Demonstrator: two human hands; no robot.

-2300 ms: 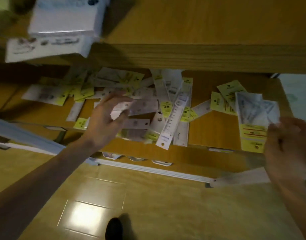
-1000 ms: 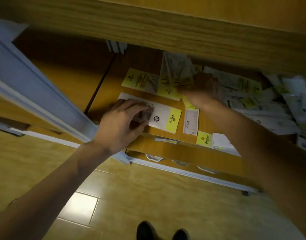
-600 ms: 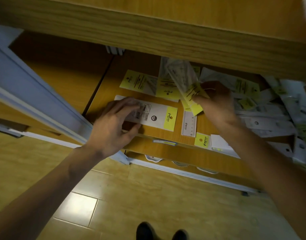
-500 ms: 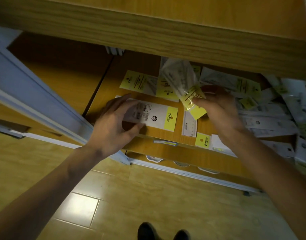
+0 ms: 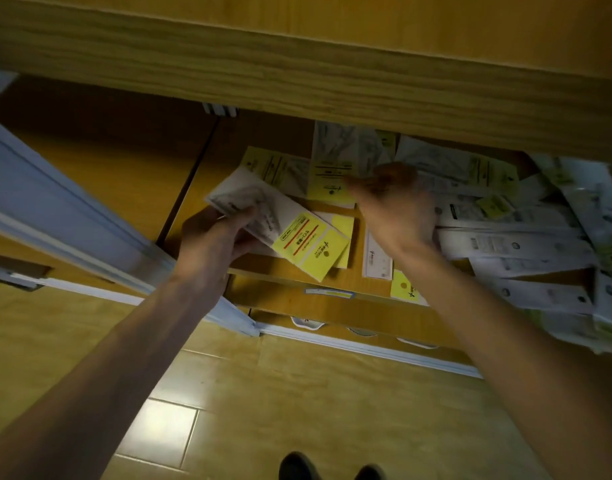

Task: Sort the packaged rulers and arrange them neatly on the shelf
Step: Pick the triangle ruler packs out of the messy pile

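Observation:
My left hand grips a clear ruler pack with a yellow label, held tilted just above the wooden shelf. My right hand reaches deeper in and touches another yellow-labelled ruler pack lying at the back; whether the fingers pinch it is hidden. A small ruler pack lies flat near the front edge. A jumbled heap of packaged rulers fills the right part of the shelf.
An upper shelf board overhangs the hands and hides the back of the shelf. A white metal rail slants across the left. Below is tiled floor with my shoes at the bottom edge.
The ruler pack passed from my right hand to my left hand, which lifted off the flat white pack. My right hand moved back to the pack at the rear.

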